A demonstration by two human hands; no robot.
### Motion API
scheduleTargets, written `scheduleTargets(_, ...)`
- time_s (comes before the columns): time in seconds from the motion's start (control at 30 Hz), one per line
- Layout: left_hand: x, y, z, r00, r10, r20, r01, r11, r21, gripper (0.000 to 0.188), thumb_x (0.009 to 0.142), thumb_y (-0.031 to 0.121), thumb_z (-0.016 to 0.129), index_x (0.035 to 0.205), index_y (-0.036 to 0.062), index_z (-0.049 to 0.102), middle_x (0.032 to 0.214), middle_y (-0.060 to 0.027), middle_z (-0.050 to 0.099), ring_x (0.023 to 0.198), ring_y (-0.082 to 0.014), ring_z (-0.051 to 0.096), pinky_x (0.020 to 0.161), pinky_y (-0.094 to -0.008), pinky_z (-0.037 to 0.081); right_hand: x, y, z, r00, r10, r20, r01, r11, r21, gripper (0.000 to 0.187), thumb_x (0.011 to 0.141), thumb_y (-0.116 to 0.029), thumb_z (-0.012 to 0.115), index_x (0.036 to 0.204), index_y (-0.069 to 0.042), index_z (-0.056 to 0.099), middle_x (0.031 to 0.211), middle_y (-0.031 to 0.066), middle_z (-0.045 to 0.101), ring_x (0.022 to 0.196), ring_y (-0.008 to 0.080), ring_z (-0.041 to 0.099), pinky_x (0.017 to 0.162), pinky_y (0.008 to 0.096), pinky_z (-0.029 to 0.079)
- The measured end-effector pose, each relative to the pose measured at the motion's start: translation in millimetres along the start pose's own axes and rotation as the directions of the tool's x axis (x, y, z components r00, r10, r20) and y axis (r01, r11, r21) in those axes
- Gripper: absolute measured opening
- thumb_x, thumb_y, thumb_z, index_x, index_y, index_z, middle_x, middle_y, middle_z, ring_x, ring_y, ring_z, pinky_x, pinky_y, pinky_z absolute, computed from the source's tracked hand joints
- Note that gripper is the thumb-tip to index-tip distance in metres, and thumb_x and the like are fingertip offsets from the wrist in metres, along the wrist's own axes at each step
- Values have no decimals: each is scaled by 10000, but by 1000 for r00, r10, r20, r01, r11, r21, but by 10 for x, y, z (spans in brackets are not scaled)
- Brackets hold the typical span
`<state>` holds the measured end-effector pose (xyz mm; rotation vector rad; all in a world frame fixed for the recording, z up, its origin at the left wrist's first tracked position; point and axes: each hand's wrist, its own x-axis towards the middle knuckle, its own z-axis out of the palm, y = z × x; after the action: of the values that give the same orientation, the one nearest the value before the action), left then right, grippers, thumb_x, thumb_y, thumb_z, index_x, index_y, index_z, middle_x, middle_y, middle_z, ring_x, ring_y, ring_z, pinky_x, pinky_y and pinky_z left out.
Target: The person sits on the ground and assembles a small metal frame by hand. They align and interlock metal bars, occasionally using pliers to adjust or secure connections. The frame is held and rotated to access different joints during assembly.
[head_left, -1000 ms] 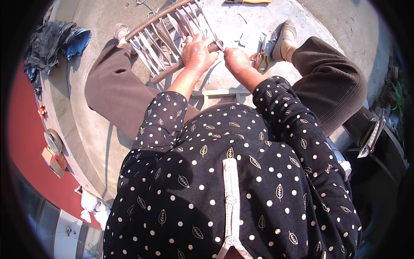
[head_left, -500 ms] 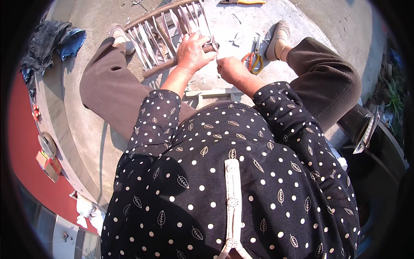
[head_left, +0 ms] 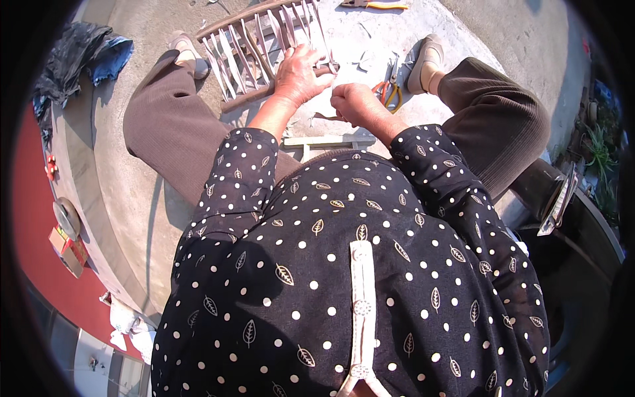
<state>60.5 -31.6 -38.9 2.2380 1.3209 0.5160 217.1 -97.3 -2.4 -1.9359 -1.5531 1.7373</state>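
A small wooden frame (head_left: 246, 99) strung with several pale strips (head_left: 226, 63) lies at the upper middle. My left hand (head_left: 301, 76) rests over its near rail at the right end, fingers curled across the rail and strips, thumb pointing right. Just right of the frame's corner, my right hand (head_left: 357, 104) is closed with the fingertips tucked in. A short brownish strip (head_left: 329, 118) sticks out leftward beneath that hand; its grip on it is partly hidden. Scissors with orange-and-yellow handles (head_left: 391, 94) lie right of my right hand.
Pliers with yellow-orange handles (head_left: 374, 6) lie at the far edge, and scraps (head_left: 364, 61) are scattered on the pale surface. A low pale wooden piece (head_left: 329, 141) stands close to my body. My feet flank the work; black plastic sheeting (head_left: 69, 63) lies far left.
My right hand has drawn slightly toward me, away from the frame's corner, and a brownish strip now shows below it. My left hand stays on the frame.
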Motion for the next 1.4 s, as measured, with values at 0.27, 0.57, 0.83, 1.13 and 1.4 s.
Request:
scheduleTargets(0.27,-2,3,10,994,-102,36,102,995,1,396,609,323,779,937,123,687,993,-106,589,982,-327,555,871,-419,477,3,56,7,987,-142,-71,129,977,-169,159,809,-160,587,778,-20,657,740,225,636,741,389,640,711,433,509)
scheduleTargets(0.57,3,32,26,994,-104,21,104,995,1,393,639,333,772,941,93,693,964,-115,593,947,-320,568,859,-411,467,-51,-25,-31,986,-135,-95,123,985,-118,154,814,-151,581,800,-25,668,717,212,640,693,355,652,676,419,517)
scheduleTargets(0.83,-46,80,-45,995,-93,-38,97,989,110,476,647,342,776,1057,120,678,1073,-107,615,1037,-314,549,922,-448,424,-26,56,-32,998,-34,-45,30,995,-91,167,830,-147,562,801,-21,667,666,173,644,580,272,650,589,397,528)
scheduleTargets(1.13,-33,167,-413,959,-131,-251,140,990,20,199,751,132,668,945,88,681,879,-102,648,826,-278,635,738,-345,503,184,328,78,996,79,39,-75,993,-94,182,845,-130,530,775,-28,664,641,137,642,566,232,650,520,366,528)
scheduleTargets(1.4,-272,358,-276,987,-160,-23,161,986,46,131,726,138,654,838,70,655,822,-99,622,791,-270,630,708,-372,498,227,264,96,982,136,131,-137,991,-2,169,881,-153,517,863,-34,635,706,51,644,588,148,630,500,315,537)
